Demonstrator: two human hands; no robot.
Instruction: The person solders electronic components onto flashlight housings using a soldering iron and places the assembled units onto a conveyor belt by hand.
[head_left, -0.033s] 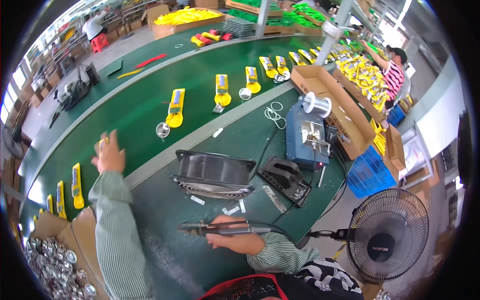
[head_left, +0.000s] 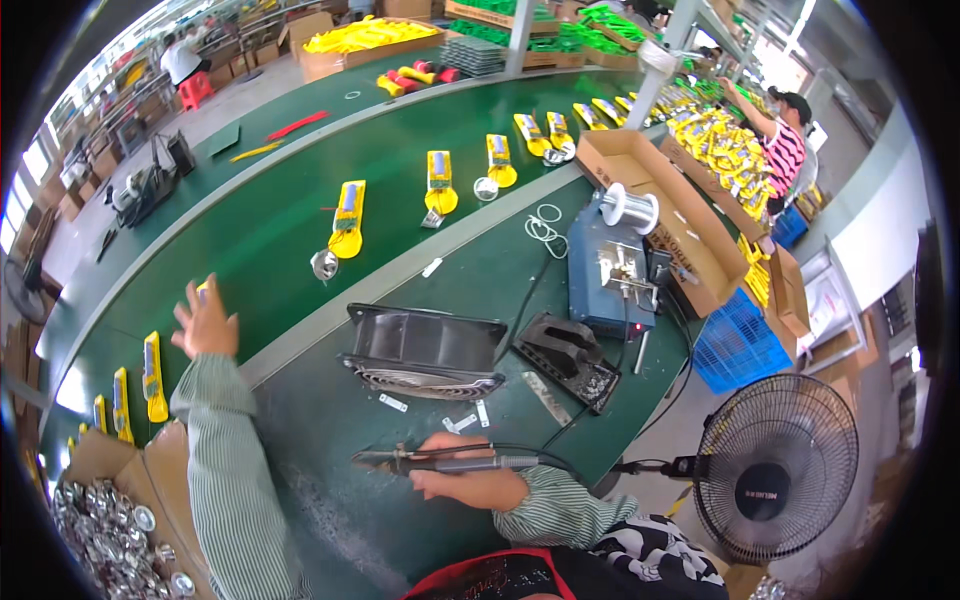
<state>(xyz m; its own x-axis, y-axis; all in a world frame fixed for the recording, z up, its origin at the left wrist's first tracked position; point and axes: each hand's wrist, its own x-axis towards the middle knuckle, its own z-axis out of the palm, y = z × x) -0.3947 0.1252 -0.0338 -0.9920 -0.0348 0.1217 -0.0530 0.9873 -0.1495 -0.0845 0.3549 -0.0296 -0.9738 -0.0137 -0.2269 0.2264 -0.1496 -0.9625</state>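
My left hand (head_left: 208,328) reaches out over the green conveyor belt (head_left: 270,250), its fingers spread. A bit of a yellow part (head_left: 203,289) shows at its fingertips; most of that part is hidden, and I see no grip on it. In my right hand (head_left: 470,480), low over the workbench, is a soldering iron (head_left: 505,462) with its tip pointing left and a thin cable along it. Farther along the belt lie yellow housings (head_left: 347,215) with circuit parts, and a round silver reflector (head_left: 324,264) is beside the nearest one. More yellow housings (head_left: 153,375) lie left of my left hand.
A black box-framed fan (head_left: 425,345), an iron stand (head_left: 570,360) and a blue soldering unit with a wire spool (head_left: 630,207) occupy the bench. Silver reflectors fill a carton (head_left: 165,460) at lower left. A round fan (head_left: 775,470) stands right. A co-worker (head_left: 785,150) sits beyond.
My left hand has shifted slightly left and toward me, and its fingers have spread wider. My right hand and the soldering iron have stayed nearly in place.
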